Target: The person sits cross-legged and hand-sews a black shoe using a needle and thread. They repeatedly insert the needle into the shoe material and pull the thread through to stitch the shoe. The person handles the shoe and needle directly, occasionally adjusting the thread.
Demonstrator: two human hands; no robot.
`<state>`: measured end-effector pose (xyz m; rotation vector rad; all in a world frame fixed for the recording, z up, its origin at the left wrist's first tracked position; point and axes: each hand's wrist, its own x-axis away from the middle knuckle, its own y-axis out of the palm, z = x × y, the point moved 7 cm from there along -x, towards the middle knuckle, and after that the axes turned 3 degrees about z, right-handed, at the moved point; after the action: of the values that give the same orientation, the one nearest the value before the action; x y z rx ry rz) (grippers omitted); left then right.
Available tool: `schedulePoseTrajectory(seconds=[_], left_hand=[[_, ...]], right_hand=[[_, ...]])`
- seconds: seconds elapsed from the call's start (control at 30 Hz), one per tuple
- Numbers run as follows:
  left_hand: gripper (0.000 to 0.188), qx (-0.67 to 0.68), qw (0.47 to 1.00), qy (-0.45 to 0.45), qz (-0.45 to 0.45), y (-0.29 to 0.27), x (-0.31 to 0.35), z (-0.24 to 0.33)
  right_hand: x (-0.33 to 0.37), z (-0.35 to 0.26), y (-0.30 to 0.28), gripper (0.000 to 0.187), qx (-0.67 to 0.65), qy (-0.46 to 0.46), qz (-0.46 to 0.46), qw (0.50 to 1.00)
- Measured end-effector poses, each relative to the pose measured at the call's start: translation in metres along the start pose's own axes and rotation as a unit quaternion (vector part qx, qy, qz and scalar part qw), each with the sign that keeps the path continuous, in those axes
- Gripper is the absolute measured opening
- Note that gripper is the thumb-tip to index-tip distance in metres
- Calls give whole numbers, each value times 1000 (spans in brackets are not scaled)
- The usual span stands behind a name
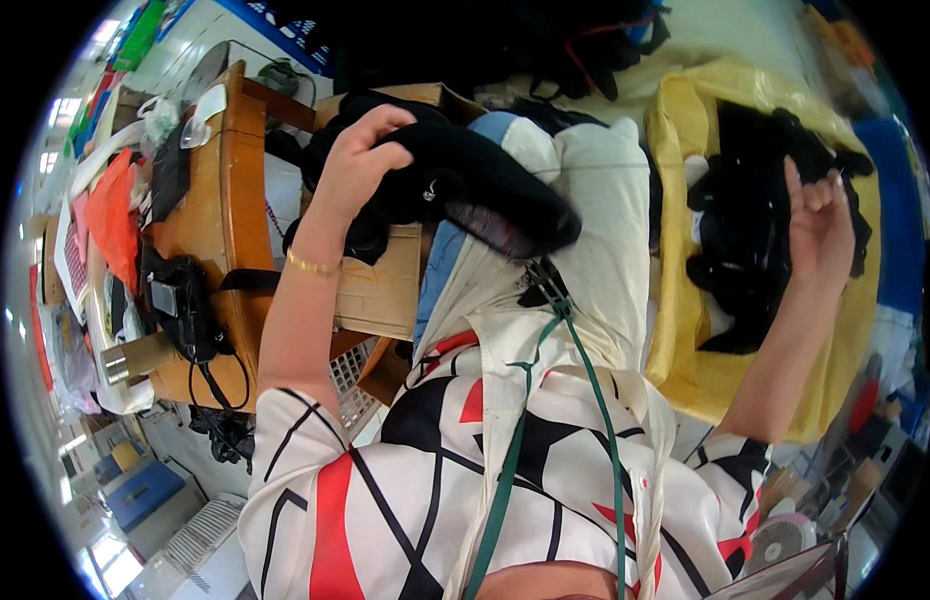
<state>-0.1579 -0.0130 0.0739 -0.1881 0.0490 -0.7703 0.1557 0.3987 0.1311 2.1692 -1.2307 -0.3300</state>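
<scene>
Black cloth item (485, 165), gripped in the left hand (360, 158), hangs apart from the empty right hand (823, 230).

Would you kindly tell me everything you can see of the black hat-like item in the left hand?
The black hat-like item looks soft and clothlike, with a small silvery detail on its side and a greyish-purple patch, perhaps lining, showing below. The left hand grips its upper-left edge. It slants down to the right in view, over the pale cloth on the lap.
</scene>
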Motion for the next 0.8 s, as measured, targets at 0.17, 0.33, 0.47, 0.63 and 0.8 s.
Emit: schedulePoseTrajectory(seconds=[0.17,0.33,0.47,0.63,0.8], left_hand=[[30,-136,972,-35,-190,55,-40,-28],[32,-335,925,135,114,56,-37,-28],[34,-363,928,46,71,55,-9,-23],[30,-293,955,-35,-22,74,3,-32],[24,-263,960,98,-3,81,11,-22]], right_hand=[[11,51,-44,13,58,6,20,998],[19,83,-91,12,166,-63,114,978],[27,129,-75,15,235,-35,77,968],[48,227,17,21,371,71,-134,916],[89,263,116,29,440,41,-289,849]])
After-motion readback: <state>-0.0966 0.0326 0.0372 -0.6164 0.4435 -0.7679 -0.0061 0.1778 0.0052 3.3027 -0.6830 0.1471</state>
